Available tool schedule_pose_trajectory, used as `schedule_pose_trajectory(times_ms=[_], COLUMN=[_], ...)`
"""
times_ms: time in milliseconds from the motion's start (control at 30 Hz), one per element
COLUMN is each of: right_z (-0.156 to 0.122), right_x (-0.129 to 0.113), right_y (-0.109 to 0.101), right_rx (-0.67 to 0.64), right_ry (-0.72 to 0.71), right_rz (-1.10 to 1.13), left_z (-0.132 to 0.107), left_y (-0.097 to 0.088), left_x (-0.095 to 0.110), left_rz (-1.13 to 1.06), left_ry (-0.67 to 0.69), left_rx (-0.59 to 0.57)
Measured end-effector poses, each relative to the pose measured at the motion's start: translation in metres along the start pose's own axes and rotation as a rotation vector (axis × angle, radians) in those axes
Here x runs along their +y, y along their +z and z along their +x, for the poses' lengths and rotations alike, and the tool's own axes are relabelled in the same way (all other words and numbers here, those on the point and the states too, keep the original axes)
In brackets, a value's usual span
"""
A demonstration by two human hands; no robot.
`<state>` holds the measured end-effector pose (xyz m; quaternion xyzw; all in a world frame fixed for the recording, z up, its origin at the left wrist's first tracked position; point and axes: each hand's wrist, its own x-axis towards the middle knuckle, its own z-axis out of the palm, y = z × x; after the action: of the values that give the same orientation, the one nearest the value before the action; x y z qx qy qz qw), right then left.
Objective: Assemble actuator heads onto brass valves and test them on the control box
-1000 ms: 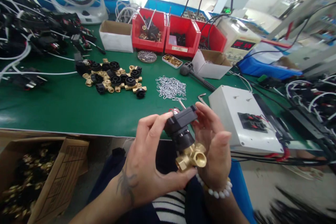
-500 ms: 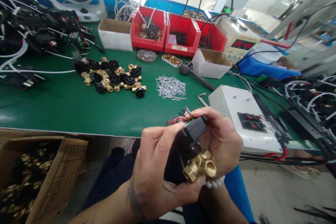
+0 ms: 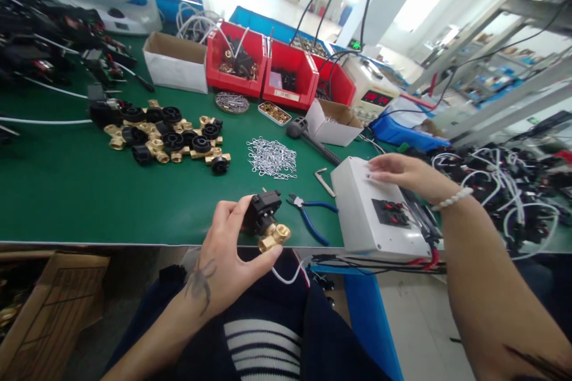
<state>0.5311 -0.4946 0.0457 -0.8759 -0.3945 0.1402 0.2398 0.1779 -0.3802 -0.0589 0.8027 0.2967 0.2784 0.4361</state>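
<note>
My left hand (image 3: 227, 247) grips a brass valve with a black actuator on top (image 3: 267, 223), held over the near edge of the green table (image 3: 67, 190). White and red wires hang from the valve toward my lap. My right hand (image 3: 400, 171) rests with fingers stretched flat on the far top of a white box (image 3: 361, 214) that carries a black switch panel and sits at the table's right. Blue-handled pliers (image 3: 310, 217) lie on the table between the valve and the box.
A pile of brass valves with black caps (image 3: 167, 137) and a heap of small metal clips (image 3: 271, 158) lie mid-table. Red bins (image 3: 263, 68), cardboard boxes, a fan and cables line the back. A cardboard carton (image 3: 44, 309) stands left of my lap.
My right hand has let go of the valve and moved right onto the white box. The left hand alone holds the valve, lower and further left. The view has shifted.
</note>
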Motion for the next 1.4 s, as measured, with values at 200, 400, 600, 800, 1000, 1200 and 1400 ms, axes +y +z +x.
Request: schedule_pose_trajectory(times_ms=[200,400,600,800,1000,1200,1400], right_z=[0.017,0.017,0.018,0.032,0.012,-0.042,-0.086], right_x=[0.0,-0.073,-0.107,-0.107,-0.111,-0.122,-0.139], right_y=[0.002,0.052,0.124,0.129,0.108,0.081,0.081], right_rx=[-0.187,-0.127,-0.208,-0.37,-0.339,-0.392,-0.264], right_ry=[-0.02,-0.394,-0.519,-0.434,-0.429,-0.382,-0.412], right_rz=[-0.122,-0.362,-0.566,-0.626,-0.464,0.404,0.438], left_z=[0.0,0.0,-0.001,0.002,-0.002,-0.006,-0.012], left_y=[0.0,0.0,0.0,-0.002,-0.001,0.0,-0.004], left_x=[0.0,0.001,0.001,0.002,0.003,0.008,0.022], left_rz=[0.017,0.056,0.064,0.071,-0.027,-0.07,0.023], left_ry=[0.023,0.049,0.068,0.069,-0.008,-0.042,0.057], left_rx=[0.002,-0.017,0.003,-0.016,0.004,0.053,0.117])
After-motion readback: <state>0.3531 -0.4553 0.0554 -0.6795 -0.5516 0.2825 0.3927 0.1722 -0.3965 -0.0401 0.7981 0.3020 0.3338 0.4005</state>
